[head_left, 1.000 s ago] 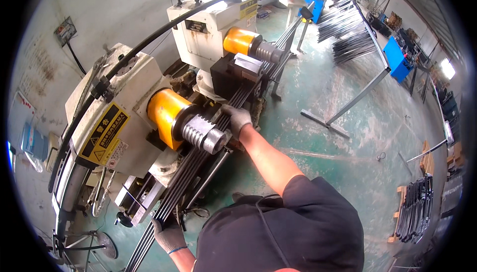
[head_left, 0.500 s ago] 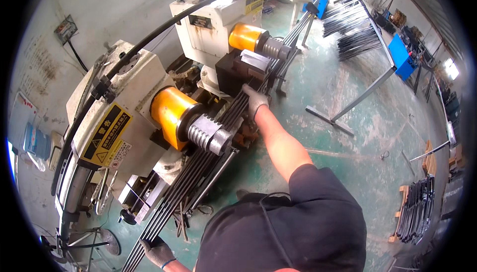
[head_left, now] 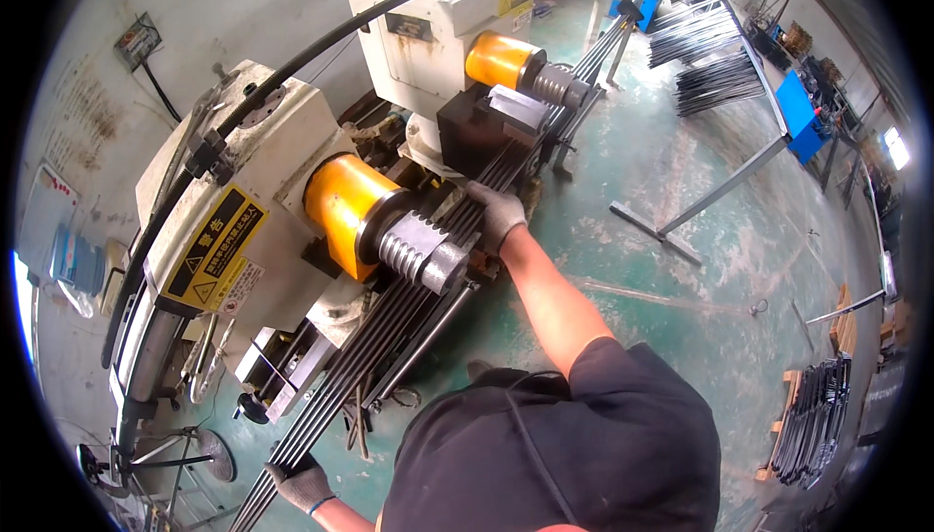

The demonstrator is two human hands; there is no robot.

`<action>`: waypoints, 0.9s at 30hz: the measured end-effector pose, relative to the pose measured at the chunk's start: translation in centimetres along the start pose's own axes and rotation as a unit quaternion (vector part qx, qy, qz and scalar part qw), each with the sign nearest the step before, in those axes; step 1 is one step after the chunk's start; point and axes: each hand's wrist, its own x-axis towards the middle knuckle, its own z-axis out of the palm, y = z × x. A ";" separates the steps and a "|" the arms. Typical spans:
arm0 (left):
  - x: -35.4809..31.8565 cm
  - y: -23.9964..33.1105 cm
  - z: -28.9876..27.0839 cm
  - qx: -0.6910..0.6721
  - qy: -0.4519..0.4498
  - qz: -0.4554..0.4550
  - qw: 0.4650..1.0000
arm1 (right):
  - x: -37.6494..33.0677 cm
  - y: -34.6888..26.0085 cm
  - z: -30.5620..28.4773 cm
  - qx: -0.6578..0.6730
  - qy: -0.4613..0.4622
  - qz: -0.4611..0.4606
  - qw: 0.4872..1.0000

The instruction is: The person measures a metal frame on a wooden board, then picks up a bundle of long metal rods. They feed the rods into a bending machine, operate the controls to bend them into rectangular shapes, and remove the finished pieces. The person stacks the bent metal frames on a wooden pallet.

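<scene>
A bundle of long dark metal rods (head_left: 342,378) runs slantwise from the lower left up to the far right, along the front of the machine. My left hand (head_left: 304,486), in a grey knit glove, is closed round the rods near their low end, with the thumb side on top. Farther up, my gloved right hand (head_left: 499,213) has its fingers bent over the rods between the two machine heads; the fingertips are partly hidden. Just nearer than that hand, a ribbed steel roller (head_left: 423,252) on an orange collar (head_left: 352,213) sits above the rods.
A second machine head (head_left: 428,36) stands farther off, with its own orange collar (head_left: 504,59) and a dark block (head_left: 477,133). A black hose (head_left: 292,67) arches over both. To the right are a metal rack (head_left: 725,182) with rods and a stacked pallet (head_left: 815,425).
My right hand has slid a little nearer to me along the rods, away from the dark block. My left hand has shifted slightly leftward and up. The whole view has shifted a little.
</scene>
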 end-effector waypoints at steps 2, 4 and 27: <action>-0.2 1.1 0.0 -0.003 0.027 0.006 1.000 | 0.3 -0.9 0.2 0.009 0.000 0.041 0.999; 1.0 1.6 -1.6 0.015 0.025 -0.001 1.000 | 2.0 -1.6 -0.9 -0.003 -0.012 0.037 0.999; -4.0 -7.2 7.6 -0.054 -0.041 -0.070 0.995 | -0.6 1.2 0.8 -0.018 -0.025 -0.018 0.999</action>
